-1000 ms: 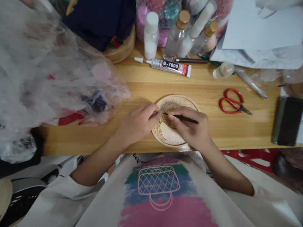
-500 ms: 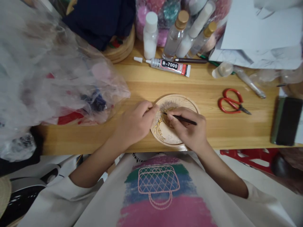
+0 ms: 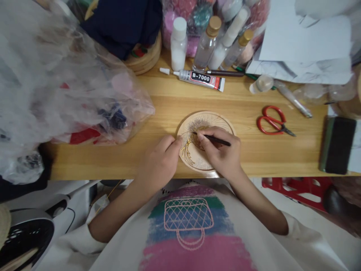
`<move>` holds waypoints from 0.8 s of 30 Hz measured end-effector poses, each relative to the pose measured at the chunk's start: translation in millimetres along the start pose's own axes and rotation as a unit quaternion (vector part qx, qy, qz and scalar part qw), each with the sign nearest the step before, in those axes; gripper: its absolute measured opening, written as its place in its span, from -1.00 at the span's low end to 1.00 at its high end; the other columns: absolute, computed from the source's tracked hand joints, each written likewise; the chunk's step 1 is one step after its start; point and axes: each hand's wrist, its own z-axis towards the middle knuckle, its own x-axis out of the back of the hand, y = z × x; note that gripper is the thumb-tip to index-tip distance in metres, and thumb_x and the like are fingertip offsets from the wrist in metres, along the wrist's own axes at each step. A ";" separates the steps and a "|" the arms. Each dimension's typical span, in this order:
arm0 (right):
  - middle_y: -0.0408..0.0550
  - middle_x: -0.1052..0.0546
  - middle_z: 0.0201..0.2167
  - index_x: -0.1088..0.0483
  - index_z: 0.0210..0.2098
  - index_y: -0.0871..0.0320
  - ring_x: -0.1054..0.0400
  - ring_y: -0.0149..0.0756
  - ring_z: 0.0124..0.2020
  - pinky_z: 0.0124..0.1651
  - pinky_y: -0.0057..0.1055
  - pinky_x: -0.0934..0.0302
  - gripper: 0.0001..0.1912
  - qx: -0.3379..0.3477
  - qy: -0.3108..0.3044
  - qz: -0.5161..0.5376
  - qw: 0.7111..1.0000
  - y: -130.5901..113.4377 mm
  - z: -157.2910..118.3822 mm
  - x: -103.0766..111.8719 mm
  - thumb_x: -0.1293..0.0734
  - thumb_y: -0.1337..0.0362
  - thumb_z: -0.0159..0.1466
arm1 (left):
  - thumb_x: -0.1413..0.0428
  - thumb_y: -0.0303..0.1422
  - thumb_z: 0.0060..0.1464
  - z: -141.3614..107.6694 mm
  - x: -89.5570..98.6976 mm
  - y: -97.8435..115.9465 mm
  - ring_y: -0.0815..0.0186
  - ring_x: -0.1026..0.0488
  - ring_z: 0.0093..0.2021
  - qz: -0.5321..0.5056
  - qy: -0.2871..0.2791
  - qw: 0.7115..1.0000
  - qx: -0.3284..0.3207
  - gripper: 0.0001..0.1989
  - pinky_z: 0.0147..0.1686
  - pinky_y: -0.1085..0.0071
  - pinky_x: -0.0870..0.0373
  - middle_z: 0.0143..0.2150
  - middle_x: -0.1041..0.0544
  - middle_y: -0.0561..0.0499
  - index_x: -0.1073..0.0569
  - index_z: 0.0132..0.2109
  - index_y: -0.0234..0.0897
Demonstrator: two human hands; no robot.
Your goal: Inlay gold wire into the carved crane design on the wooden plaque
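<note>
A round pale disc point(image 3: 197, 164) with fine dark line work and a gold-lined part at its left lies near the table's front edge. My right hand point(image 3: 221, 152) is closed on a thin dark stick-like tool point(image 3: 216, 140), its tip touching the disc's patterned area left of the centre. At the disc's left rim is my left hand point(image 3: 162, 160), fingers curled and thumb against the edge; whether a thread is pinched there is too small to tell.
Red-handled scissors point(image 3: 273, 121) and a dark phone point(image 3: 338, 145) lie to the right. Behind the disc are a glue tube point(image 3: 200, 78) and several bottles point(image 3: 203, 49). A plastic bag point(image 3: 113, 90) covers the left, papers point(image 3: 304, 49) the back right.
My left hand has moved down and left, from over the disc to its left rim. My right hand keeps the tool at the disc, shifted slightly left. The whole view has shifted a little.
</note>
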 end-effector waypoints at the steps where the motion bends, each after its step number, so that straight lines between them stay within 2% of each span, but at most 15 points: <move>1: -0.12 -0.63 -0.39 -0.54 -0.36 0.11 -0.51 -0.35 -0.36 -0.28 -0.39 -0.41 -0.91 -0.001 0.002 0.000 1.000 0.3 -0.2 -0.5 -0.37 0.34 0.25 | 0.13 -0.44 0.35 -1.6 -1.0 1.6 0.25 -0.48 -0.23 -0.009 -0.002 1.000 0.006 -0.68 -0.23 0.35 -0.43 -0.26 -0.54 -0.06 -0.48 0.05 -0.29; 6: -0.10 -0.63 -0.38 -0.55 -0.34 0.12 -0.50 -0.36 -0.39 -0.29 -0.39 -0.40 -0.90 -0.011 0.012 0.010 1.000 3.4 -0.4 -3.3 -0.36 0.31 0.26 | 0.17 -0.43 0.36 -5.6 -8.6 11.3 0.24 -0.48 -0.22 -0.023 0.002 0.999 0.030 -0.66 -0.24 0.35 -0.44 -0.23 -0.55 -0.09 -0.46 0.07 -0.33; 13: -0.12 -0.63 -0.42 -0.56 -0.36 0.14 -0.49 -0.38 -0.42 -0.34 -0.43 -0.36 -0.90 0.011 0.034 -0.003 0.999 5.4 0.1 -7.1 -0.36 0.33 0.24 | 0.15 -0.51 0.31 -6.3 -19.2 25.2 0.22 -0.50 -0.20 -0.015 0.053 0.998 0.032 -0.67 -0.21 0.34 -0.46 -0.20 -0.55 -0.12 -0.46 0.04 -0.40; 21: -0.11 -0.63 -0.41 -0.55 -0.35 0.13 -0.49 -0.37 -0.42 -0.35 -0.42 -0.37 -0.90 -0.003 0.034 0.013 0.999 7.0 -0.3 -9.0 -0.36 0.31 0.24 | 0.13 -0.56 0.26 -4.3 -19.4 38.1 0.22 -0.49 -0.28 0.000 0.049 0.998 0.046 -0.67 -0.30 0.35 -0.46 -0.27 -0.53 -0.14 -0.48 0.01 -0.46; 24: -0.12 -0.63 -0.41 -0.55 -0.36 0.12 -0.49 -0.36 -0.41 -0.34 -0.41 -0.38 -0.90 -0.003 0.034 0.006 0.999 6.7 0.3 -8.8 -0.36 0.31 0.24 | 0.12 -0.54 0.27 -3.4 -20.4 42.4 0.23 -0.48 -0.28 -0.012 0.042 0.997 0.059 -0.69 -0.31 0.36 -0.46 -0.27 -0.52 -0.12 -0.49 -0.03 -0.42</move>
